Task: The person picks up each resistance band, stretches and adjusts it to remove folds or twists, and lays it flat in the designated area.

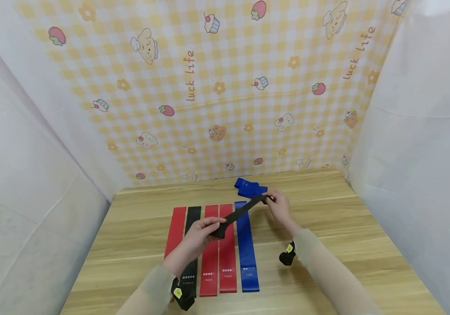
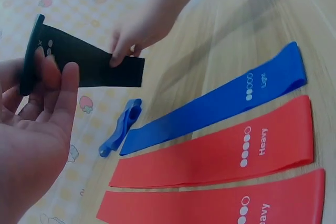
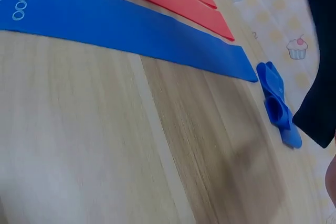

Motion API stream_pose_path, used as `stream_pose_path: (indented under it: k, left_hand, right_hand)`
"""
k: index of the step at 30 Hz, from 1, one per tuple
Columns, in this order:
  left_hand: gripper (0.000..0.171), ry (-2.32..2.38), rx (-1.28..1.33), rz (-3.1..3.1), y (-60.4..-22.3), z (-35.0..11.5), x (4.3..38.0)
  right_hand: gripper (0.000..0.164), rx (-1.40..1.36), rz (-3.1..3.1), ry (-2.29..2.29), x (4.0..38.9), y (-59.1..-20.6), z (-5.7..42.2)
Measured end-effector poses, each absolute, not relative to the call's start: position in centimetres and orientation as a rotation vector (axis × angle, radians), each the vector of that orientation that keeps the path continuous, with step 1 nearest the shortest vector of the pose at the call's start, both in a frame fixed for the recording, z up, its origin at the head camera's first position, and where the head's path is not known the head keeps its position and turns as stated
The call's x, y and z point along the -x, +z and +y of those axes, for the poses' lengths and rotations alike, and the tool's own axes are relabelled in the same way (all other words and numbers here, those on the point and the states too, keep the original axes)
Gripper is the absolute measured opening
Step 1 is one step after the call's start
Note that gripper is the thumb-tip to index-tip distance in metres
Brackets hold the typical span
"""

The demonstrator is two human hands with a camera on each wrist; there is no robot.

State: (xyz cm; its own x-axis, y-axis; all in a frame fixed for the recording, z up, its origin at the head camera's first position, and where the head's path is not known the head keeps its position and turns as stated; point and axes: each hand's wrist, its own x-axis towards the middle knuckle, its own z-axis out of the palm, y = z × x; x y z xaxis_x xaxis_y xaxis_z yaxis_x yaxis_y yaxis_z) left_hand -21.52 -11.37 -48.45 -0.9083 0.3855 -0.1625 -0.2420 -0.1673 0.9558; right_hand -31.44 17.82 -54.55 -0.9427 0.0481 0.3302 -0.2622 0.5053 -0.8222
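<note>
A black resistance band [image 1: 244, 210] is stretched out above the table between both hands. My left hand [image 1: 200, 234] holds its nearer end, thumb on top; in the left wrist view that end stands as a dark folded edge among the fingers. The far end is pinched between thumb and fingers of my right hand [image 1: 280, 209]. Below lie flat bands in a row: a red one [image 1: 175, 229], a black one [image 1: 193, 218], two more red "Heavy" bands [image 1: 209, 249] and a blue "Light" band [image 1: 248, 249]. Just beyond the right hand sits a folded blue band [image 1: 250, 190].
The wood-grain table [image 1: 319, 262] meets a yellow checked cloth [image 1: 219, 113] at its back edge. White sheets [image 1: 24, 131] hang on both sides. A black wrist device [image 1: 287, 256] shows by each sleeve.
</note>
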Motion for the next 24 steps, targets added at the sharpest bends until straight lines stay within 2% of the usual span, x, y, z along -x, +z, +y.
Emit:
stream_pose_path:
  k: [2,4,11,13,17,21,24]
  left_hand:
    - [0.023,2.153,-0.162,1.661,-48.3,-11.6,21.5]
    - [0.023,2.189,-0.179,1.595,-48.2,-11.9,21.7]
    - [0.055,2.25,-0.261,1.451,-48.2,-12.6,22.2]
    - [0.059,2.245,-0.245,1.488,-48.3,-12.6,22.3]
    - [0.049,2.253,-0.153,1.601,-48.6,-12.5,22.4]
    - [0.026,2.287,0.02,1.648,-49.2,-12.7,22.4]
    - [0.018,2.293,0.132,1.656,-49.6,-13.0,22.5]
  right_hand:
    - [0.013,-0.211,-2.448,1.449,31.3,-54.7,18.4]
    - [0.011,-0.227,-2.458,1.508,31.1,-54.7,19.0]
    - [0.029,-0.121,-2.6,1.789,30.1,-54.1,21.3]
    - [0.032,-0.145,-2.613,1.895,29.9,-54.0,21.9]
    - [0.03,-0.182,-2.574,2.174,29.5,-54.3,22.6]
    - [0.03,-0.167,-2.595,2.318,29.1,-54.6,23.0]
    - [0.033,-0.185,-2.596,2.373,28.8,-54.7,23.3]
